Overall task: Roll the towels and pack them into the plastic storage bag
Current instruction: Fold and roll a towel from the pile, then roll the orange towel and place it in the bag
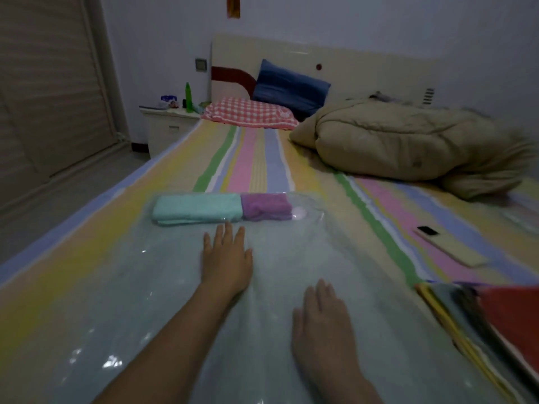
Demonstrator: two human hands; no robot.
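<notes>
A clear plastic storage bag lies flat on the striped bed. At its far end, inside the plastic, a rolled teal towel lies beside a rolled purple towel, and a round white valve shows just right of the purple one. My left hand presses flat on the bag with straight fingers, just short of the towels. My right hand lies flat on the bag closer to me, fingers straight.
A beige quilt is bunched at the right. A phone lies on the sheet to the right, and folded red and grey cloths sit at the near right. Pillows and a nightstand stand at the far end.
</notes>
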